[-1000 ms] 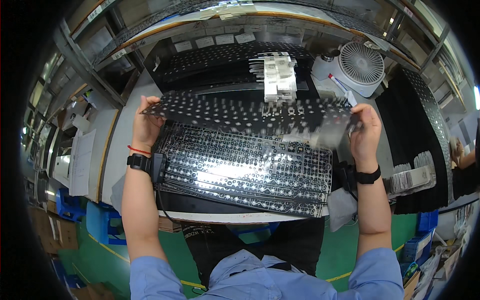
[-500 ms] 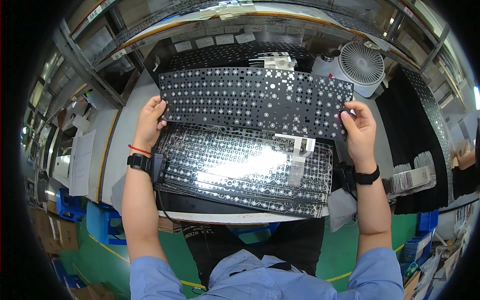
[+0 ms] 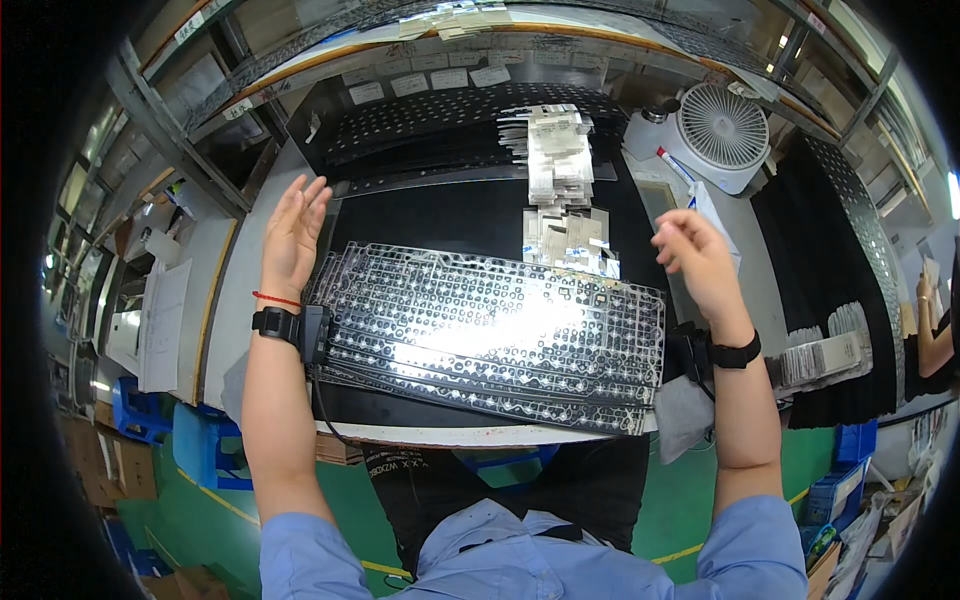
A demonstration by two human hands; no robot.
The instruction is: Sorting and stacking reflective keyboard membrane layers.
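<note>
My left hand (image 3: 293, 232) is raised over the left end of the work surface, fingers stretched upward and holding nothing. On the opposite side my right hand (image 3: 697, 255) hangs past the right end, slightly blurred, its fingers loosely bent and apart with nothing in them. Between my forearms lies a fanned stack of clear keyboard membrane sheets (image 3: 420, 300), glaring in its middle. Behind it a bare black surface (image 3: 430, 215) stretches back to a stack of perforated black keyboard sheets (image 3: 420, 115). Silvery tabs (image 3: 560, 165) run in an overlapping pile from that stack toward the membranes.
A white round fan (image 3: 724, 130) stands at the back right, near a red-capped marker (image 3: 672, 158). More black perforated sheets (image 3: 850, 200) and bundled pale strips (image 3: 825, 355) lie at right. A shelf (image 3: 400, 50) spans the back. Another person's arm (image 3: 932, 320) shows far right.
Both hands have let go of the black perforated keyboard sheet they held up by its ends. It is gone from the air, and the silvery tab pile behind now shows.
</note>
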